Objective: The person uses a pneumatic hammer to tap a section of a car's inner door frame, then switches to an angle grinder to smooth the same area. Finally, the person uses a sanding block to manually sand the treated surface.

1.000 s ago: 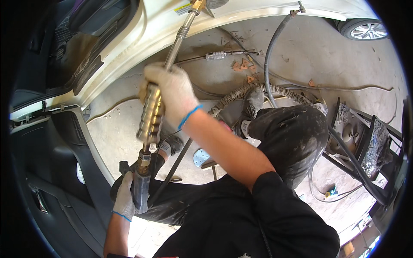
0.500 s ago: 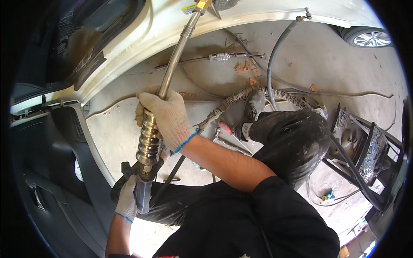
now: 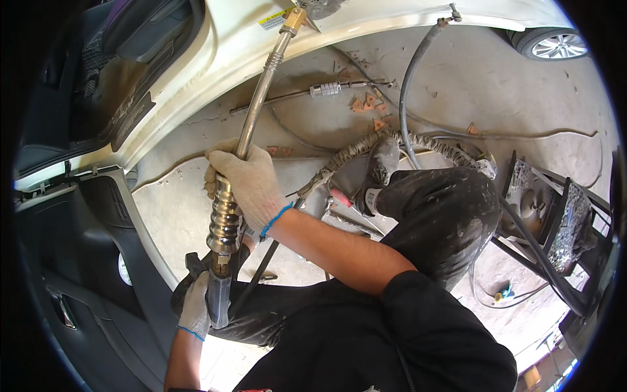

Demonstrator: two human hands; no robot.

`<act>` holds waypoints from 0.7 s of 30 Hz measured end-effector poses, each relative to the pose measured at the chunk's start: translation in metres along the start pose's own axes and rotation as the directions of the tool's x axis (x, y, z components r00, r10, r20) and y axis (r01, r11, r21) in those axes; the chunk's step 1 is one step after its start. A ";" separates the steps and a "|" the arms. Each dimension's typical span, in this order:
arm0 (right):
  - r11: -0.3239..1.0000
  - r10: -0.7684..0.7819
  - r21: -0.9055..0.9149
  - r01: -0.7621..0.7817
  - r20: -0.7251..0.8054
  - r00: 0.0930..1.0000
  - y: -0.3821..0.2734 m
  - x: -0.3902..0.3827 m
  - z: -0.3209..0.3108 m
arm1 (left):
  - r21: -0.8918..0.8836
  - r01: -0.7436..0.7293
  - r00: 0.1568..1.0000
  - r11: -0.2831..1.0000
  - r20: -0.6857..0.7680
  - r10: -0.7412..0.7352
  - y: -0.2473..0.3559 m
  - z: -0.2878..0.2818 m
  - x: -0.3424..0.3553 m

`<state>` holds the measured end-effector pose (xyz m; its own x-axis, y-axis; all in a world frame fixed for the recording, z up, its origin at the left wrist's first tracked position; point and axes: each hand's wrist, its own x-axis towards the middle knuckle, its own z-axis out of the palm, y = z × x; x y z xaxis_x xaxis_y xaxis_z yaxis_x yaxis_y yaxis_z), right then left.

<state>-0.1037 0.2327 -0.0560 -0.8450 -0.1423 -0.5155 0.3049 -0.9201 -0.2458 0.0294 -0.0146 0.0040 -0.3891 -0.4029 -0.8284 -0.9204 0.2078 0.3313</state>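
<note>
Beside the door [image 3: 88,255], left hand [image 3: 194,308] and right hand [image 3: 249,186] grip the slide hammer [image 3: 224,221], fingers [image 3: 210,176] partly hidden

Glare whitens the lower-right floor [image 3: 516,326], while fisheye distortion curves edges.

Off-white knit gloves [image 3: 260,196] on right hand [image 3: 245,178] and left hand [image 3: 195,306], vivid blue trim [image 3: 275,219] ringing each wrist, black short-sleeved top [image 3: 353,333], and look, black trousers [image 3: 454,215] all splashed with pale smears, whitish sock [image 3: 371,199], scuffed dark shoe [image 3: 383,162]
</note>
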 end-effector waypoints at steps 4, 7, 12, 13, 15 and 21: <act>1.000 -0.003 -0.013 0.003 0.013 1.000 -0.001 0.003 0.001 | -0.032 0.004 1.000 0.999 -0.003 -0.004 -0.002 -0.002 0.004; 1.000 -0.003 0.011 0.003 0.009 1.000 -0.002 0.004 0.001 | -0.042 0.000 1.000 0.999 -0.009 -0.001 -0.001 -0.001 0.005; 1.000 -0.007 0.010 0.007 0.010 1.000 -0.004 0.004 0.000 | -0.042 -0.014 1.000 0.999 -0.017 0.013 0.002 0.001 0.003; 1.000 -0.010 0.004 0.010 0.017 1.000 -0.004 0.004 0.000 | -0.041 -0.009 1.000 0.999 -0.020 0.008 0.002 0.001 0.003; 1.000 -0.001 0.004 0.001 0.015 1.000 -0.004 0.003 0.001 | -0.038 0.011 1.000 0.999 -0.028 -0.012 0.002 -0.001 0.003; 1.000 -0.014 0.027 0.013 0.013 1.000 -0.004 0.003 0.001 | -0.064 0.010 0.994 0.998 -0.104 -0.017 0.007 0.008 -0.005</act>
<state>-0.1082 0.2354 -0.0560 -0.8547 -0.1342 -0.5014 0.2813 -0.9316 -0.2301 0.0250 -0.0039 0.0064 -0.3752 -0.4971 -0.7823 -0.9250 0.1462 0.3507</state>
